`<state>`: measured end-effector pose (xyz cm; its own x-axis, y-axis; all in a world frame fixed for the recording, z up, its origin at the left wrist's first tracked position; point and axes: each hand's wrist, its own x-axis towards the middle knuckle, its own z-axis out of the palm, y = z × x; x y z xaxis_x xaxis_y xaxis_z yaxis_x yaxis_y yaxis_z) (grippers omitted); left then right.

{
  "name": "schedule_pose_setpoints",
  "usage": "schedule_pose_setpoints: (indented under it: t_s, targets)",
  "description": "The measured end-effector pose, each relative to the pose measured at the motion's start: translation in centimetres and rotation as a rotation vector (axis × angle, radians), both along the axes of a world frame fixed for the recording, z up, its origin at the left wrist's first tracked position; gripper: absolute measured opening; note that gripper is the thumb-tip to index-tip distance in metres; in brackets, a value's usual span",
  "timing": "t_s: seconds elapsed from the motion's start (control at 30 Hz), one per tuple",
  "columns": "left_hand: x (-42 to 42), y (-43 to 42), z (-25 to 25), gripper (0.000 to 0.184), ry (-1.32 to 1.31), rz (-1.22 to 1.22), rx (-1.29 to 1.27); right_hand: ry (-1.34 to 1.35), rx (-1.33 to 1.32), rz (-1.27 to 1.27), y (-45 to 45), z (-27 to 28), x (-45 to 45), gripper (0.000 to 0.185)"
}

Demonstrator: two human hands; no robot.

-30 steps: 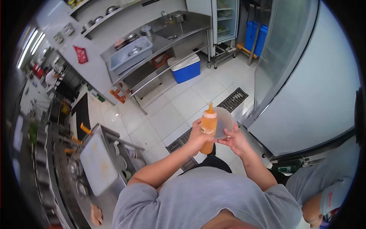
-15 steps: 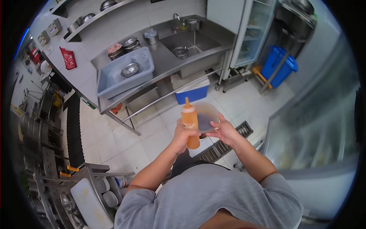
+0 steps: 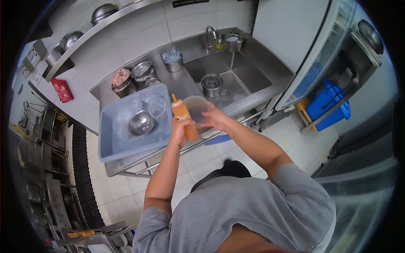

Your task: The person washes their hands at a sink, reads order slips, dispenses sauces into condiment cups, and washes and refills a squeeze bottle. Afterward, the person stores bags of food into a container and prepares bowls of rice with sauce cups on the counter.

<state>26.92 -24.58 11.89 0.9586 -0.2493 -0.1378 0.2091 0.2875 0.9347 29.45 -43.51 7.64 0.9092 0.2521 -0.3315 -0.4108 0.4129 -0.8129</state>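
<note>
My left hand is wrapped round a squeeze bottle with orange contents, its nozzle pointing up and a little left. Right beside it, my right hand grips the rim side of a round translucent plastic tub. What lies in the tub looks dark and I cannot make it out. Both things are held up in front of the steel counter's edge. Just left of the bottle stands a grey-blue plastic bin, with a steel bowl and clear plastic bags in it.
Behind the bin are steel pots, one heaped with pink pieces. A sink with a steel pot in it lies to the right. A wall shelf runs above; a glass-door fridge and blue bin stand right.
I have come closer to the counter and sink, with the bottle and the tub still in my hands. Both now hang near the counter's front edge, beside the plastic bin.
</note>
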Motion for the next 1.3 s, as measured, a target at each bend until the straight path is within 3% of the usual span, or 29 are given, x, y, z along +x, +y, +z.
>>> schedule_pose_setpoints:
  t_s: [0.13,0.17,0.2,0.27,0.3,0.37,0.47,0.57,0.67,0.7,0.73,0.8,0.87,0.93,0.97,1.07,1.13,1.23,1.3]
  targets:
    - [8.2,-1.9,-3.6,0.048,0.002,0.236,0.104,0.045,-0.011,0.199,-1.0,-1.0,10.9,0.064]
    - [9.2,-2.1,-3.3,0.046,-0.016,0.318,0.205,0.028,-0.19,0.246,-1.7,-0.5,12.4,0.058]
    - [10.2,-2.7,-2.2,0.044,-0.039,0.399,0.31,-0.258,-0.459,0.162,-2.1,0.1,13.5,0.058]
    - [11.2,-4.7,-0.4,0.041,-0.382,0.651,0.87,-0.879,-0.975,-0.036,-3.6,1.8,16.6,0.06]
    - [11.8,-6.3,0.4,0.041,-0.539,0.761,1.15,-0.922,-0.958,0.066,-4.8,5.1,17.9,0.056]
    - [14.0,-11.8,2.5,0.043,-0.296,0.662,1.044,-0.946,-0.912,0.287,-7.5,10.9,18.2,0.053]
    - [18.8,-18.0,3.2,0.043,-0.158,0.556,0.862,-1.118,-0.96,0.146,-11.3,10.5,24.4,0.043]
    - [22.9,-21.3,2.4,0.04,-0.077,0.285,0.626,-0.875,-0.651,0.304,-15.9,9.9,29.8,0.038]
    - [26.7,-24.0,2.1,0.045,0.348,-0.232,-0.342,-0.628,-0.215,0.551,-19.9,8.5,34.6,0.029]
    - [28.1,-25.3,0.5,0.048,0.338,-0.45,-0.679,-0.542,-0.053,0.636,-21.0,7.8,36.0,0.026]
    - [29.2,-26.6,0.0,0.047,0.364,-0.434,-0.699,-0.45,0.111,0.714,-22.3,7.2,37.2,0.024]
    - [30.7,-28.5,-0.9,0.047,0.422,-0.401,-0.739,-0.493,0.333,0.812,-25.5,7.0,40.6,0.041]
    - [32.3,-29.8,-1.2,0.048,0.468,-0.231,-0.384,-0.405,0.14,0.742,-27.8,6.4,43.2,0.042]
    - [34.4,-31.2,-1.9,0.05,0.449,-0.155,-0.096,-0.53,-0.178,0.967,-28.7,4.2,45.9,0.042]
    - [35.1,-31.5,-3.3,0.051,0.452,-0.159,-0.119,-0.594,-0.338,1.072,-29.0,2.8,47.4,0.042]
    - [37.4,-31.4,-6.9,0.046,0.537,-0.335,-0.818,-0.421,0.0,0.604,-30.4,-1.5,53.8,0.044]
    - [38.9,-31.7,-7.8,0.058,0.502,-0.212,-0.609,-0.671,-0.888,0.377,-31.0,-3.4,57.8,0.054]
    - [41.3,-33.2,-7.8,0.066,0.579,-0.03,-0.39,-0.99,-1.7,0.163,-31.2,-14.4,61.7,0.059]
    - [43.3,-33.6,-9.3,0.068,0.576,0.046,-0.254,-0.884,-1.768,0.333,-31.3,-14.1,61.8,0.06]
